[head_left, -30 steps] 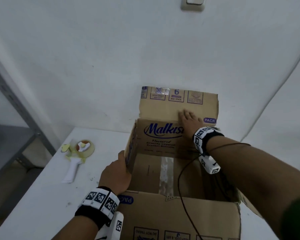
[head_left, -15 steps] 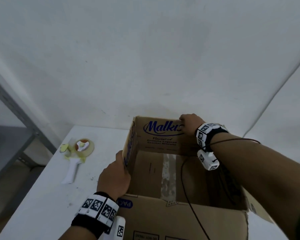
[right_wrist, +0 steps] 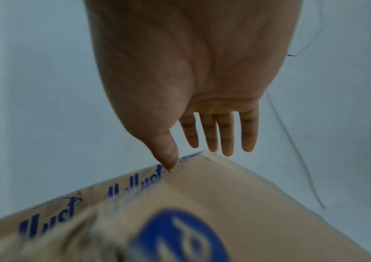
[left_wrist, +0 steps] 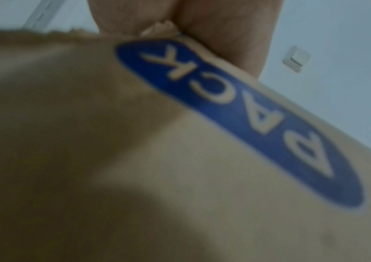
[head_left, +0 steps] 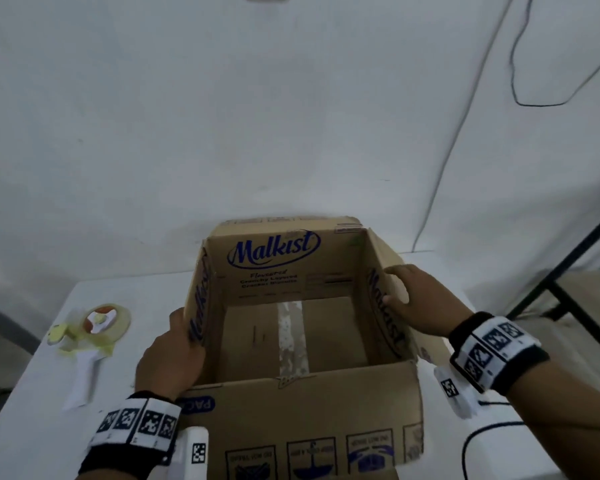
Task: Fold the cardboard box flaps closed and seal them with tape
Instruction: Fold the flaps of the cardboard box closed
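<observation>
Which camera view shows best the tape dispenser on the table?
The head view: the tape dispenser lies whole on the white table, left of the cardboard box. Both wrist views show only cardboard, hand and wall, no dispenser.

Brown cardboard box [head_left: 312, 407] with blue print; yellow-white tape dispenser [head_left: 87, 337].

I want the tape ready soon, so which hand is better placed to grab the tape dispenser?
Left. The tape dispenser lies on the table just beyond the left hand; the right hand is across the box.
</observation>
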